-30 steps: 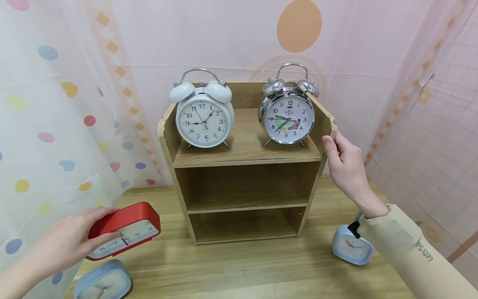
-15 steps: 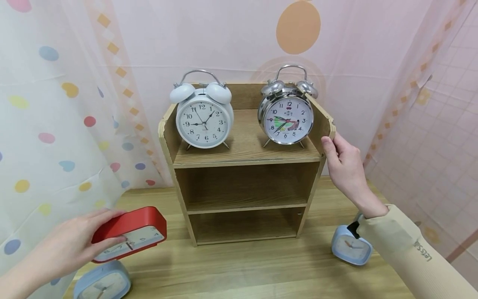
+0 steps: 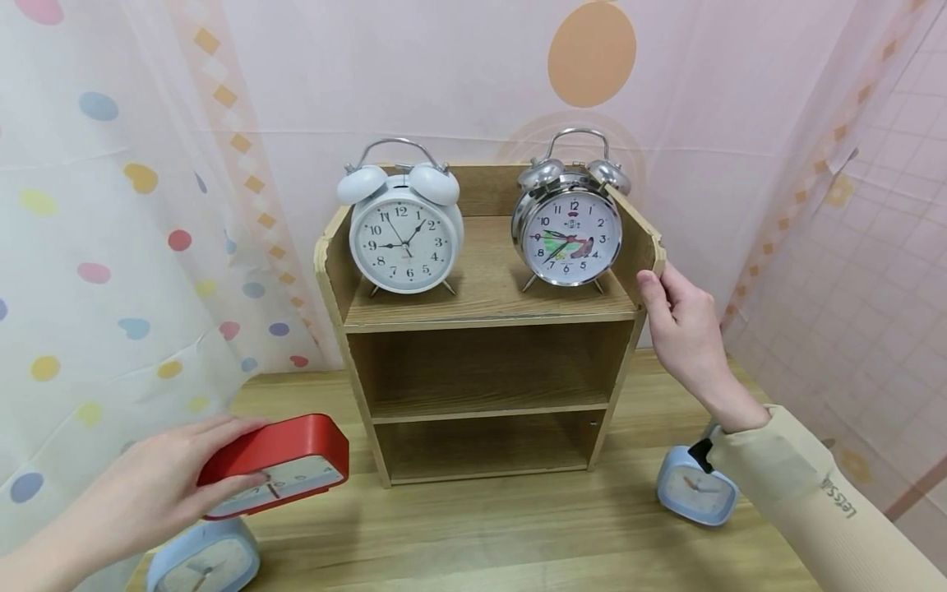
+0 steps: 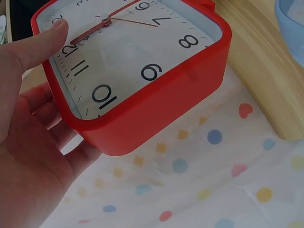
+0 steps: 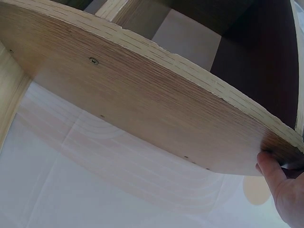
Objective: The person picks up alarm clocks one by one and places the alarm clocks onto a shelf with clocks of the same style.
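Observation:
My left hand [image 3: 159, 477] grips a red alarm clock [image 3: 296, 444] by its left end, tilted and held above a light blue clock [image 3: 203, 563] at the lower left. In the left wrist view the thumb lies over the white dial of the red clock [image 4: 173, 85], the fingers behind its case. With my right hand [image 3: 684, 321] I hold the upper right side panel of a small wooden shelf unit [image 3: 496, 319]. The right wrist view shows that hand [image 5: 289, 192] at the far end of the side panel [image 5: 142, 95].
On the top shelf stand a white twin-bell clock [image 3: 405, 242] on the left and a silver twin-bell clock [image 3: 568, 238] on the right. Another light blue clock [image 3: 697, 487] sits by my right sleeve [image 3: 821, 485]. Patterned curtains [image 3: 444, 74] hang around the wooden table [image 3: 473, 534].
My left hand has moved to the right and slightly down with the red alarm clock, closer to the shelf unit. The right hand keeps its hold on the side panel.

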Demonstrator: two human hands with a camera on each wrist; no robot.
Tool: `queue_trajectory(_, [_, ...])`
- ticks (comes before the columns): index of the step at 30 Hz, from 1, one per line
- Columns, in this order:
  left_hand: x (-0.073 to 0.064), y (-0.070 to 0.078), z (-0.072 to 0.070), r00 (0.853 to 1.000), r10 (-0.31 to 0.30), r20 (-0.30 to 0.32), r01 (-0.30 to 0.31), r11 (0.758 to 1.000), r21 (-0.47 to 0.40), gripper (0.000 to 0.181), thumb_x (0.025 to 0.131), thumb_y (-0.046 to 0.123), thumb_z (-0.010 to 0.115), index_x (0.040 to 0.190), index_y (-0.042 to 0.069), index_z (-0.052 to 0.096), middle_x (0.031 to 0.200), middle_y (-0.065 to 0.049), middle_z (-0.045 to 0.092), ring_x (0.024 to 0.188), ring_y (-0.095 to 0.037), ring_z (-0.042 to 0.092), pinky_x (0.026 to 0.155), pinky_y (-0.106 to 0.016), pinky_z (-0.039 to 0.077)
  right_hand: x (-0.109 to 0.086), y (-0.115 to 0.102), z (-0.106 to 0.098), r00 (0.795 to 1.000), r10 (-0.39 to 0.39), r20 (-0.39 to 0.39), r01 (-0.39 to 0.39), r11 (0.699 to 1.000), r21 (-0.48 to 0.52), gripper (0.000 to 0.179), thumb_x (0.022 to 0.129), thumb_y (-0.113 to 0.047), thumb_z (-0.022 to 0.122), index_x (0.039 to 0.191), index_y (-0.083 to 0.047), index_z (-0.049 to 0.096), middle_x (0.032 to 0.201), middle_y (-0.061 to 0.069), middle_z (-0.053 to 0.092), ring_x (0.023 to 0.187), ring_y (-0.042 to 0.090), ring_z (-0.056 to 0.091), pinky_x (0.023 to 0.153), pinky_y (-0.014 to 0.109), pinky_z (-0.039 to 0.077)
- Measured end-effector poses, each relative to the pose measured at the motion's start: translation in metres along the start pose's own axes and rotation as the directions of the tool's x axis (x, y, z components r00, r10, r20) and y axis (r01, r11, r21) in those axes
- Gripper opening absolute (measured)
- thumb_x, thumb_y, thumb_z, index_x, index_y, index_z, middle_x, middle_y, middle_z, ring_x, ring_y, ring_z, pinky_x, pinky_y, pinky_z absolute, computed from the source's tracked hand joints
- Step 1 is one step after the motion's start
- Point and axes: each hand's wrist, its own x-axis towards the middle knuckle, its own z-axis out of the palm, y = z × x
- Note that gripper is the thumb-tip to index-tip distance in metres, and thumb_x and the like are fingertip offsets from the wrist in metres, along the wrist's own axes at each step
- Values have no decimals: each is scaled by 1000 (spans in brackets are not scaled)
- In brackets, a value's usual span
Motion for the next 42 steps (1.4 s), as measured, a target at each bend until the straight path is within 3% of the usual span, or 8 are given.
queue_trajectory(16, [13,29,-3,998,65,-21,-65,998,-3,57,69,32,97,120,29,71,101,21,71,83,4,60,65,-21,52,0,-1,1,1000,8,-1,-8,1000,-3,30,111,-25,53,102,-1,69,69,4,46,68,7,44,59,19,33])
queue_trajectory(25, [26,49,-2,994,104,-30,-105,994,-36,52,74,35,95,120,30,71,100,23,68,82,7,57,64,-20,51,0,0,2,1000,5,5,-5,1000,4,29,111,-24,53,100,-1,68,67,1,40,63,7,40,56,21,30])
queue_trajectory(37, [46,69,-4,994,107,21,-106,993,-58,53,77,35,93,124,28,72,106,17,73,83,1,63,67,-23,57,-1,0,1,1000,7,-4,-7,1000,0,30,111,-25,53,102,-1,69,69,6,47,68,6,44,59,19,32])
queue_trajectory(42, [56,77,-5,991,134,9,-133,989,-65,53,77,32,93,126,26,71,105,14,74,81,-1,63,65,-24,55,-2,0,1,1000,11,-7,-11,1000,-3,31,111,-25,52,105,0,70,75,12,57,71,4,46,62,16,35])
